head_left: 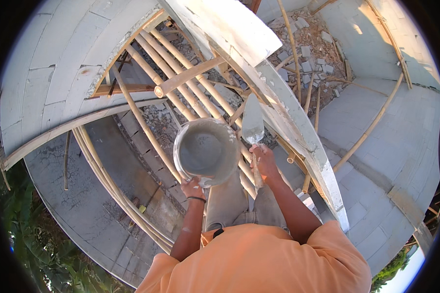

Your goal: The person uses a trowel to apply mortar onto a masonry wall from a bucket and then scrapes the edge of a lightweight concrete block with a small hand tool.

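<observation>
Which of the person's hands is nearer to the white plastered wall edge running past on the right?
The right hand, holding the grey steel trowel beside the white plastered wall edge. The left hand grips the round grey mortar bucket, farther away.

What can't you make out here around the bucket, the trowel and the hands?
- Head view: how deep the grey mix lies in the bucket; only its surface shows.
- Left hand fingers: hidden under the bucket rim.
- Trowel handle: wrapped by the right hand.
- Feet and footing on the bamboo scaffold: covered by legs and bucket.
- Rubble below: too small to identify.
</observation>
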Demonstrator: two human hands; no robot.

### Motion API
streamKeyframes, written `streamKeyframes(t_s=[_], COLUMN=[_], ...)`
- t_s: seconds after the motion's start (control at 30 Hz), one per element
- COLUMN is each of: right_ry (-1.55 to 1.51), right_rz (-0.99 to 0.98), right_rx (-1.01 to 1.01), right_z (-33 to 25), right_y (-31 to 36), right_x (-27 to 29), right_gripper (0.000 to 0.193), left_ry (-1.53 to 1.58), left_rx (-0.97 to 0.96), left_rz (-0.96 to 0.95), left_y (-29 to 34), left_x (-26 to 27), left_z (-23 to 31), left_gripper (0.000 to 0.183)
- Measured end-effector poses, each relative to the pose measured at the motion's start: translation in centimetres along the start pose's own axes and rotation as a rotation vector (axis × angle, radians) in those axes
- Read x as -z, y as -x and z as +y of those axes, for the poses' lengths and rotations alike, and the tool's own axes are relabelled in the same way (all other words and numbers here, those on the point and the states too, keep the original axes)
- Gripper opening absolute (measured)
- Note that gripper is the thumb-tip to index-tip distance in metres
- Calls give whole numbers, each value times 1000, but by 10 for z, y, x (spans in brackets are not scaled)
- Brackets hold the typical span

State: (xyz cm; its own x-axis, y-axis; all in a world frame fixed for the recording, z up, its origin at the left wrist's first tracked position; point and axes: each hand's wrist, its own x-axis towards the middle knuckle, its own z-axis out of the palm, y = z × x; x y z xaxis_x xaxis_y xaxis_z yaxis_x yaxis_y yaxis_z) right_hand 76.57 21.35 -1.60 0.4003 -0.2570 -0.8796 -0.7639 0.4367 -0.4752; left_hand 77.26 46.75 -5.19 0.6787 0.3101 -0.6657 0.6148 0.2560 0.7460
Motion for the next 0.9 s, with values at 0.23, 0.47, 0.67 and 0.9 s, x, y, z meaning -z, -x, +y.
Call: streamKeyframes(t_s=[0.23, 0.47, 0.67, 0.9], right_ry=[1106, 1507, 646, 497], right_rz=[-207, -551, -259, -139], right_rx=[246, 805, 369, 464], right_z=[28, 43, 27, 22], right_y=[17, -8, 76, 94], right_x=[30, 29, 87, 115], right_gripper=[36, 28, 32, 35], left_ry=[-440, -725, -252, 39], left_rx=[-280, -435, -391, -113], left_rz=[-113, -93, -344, -301], left_y=[18, 64, 55, 59], left_x=[-34, -58, -70, -100], left_z=[11, 47, 44, 28], left_gripper=[37, 35, 42, 32])
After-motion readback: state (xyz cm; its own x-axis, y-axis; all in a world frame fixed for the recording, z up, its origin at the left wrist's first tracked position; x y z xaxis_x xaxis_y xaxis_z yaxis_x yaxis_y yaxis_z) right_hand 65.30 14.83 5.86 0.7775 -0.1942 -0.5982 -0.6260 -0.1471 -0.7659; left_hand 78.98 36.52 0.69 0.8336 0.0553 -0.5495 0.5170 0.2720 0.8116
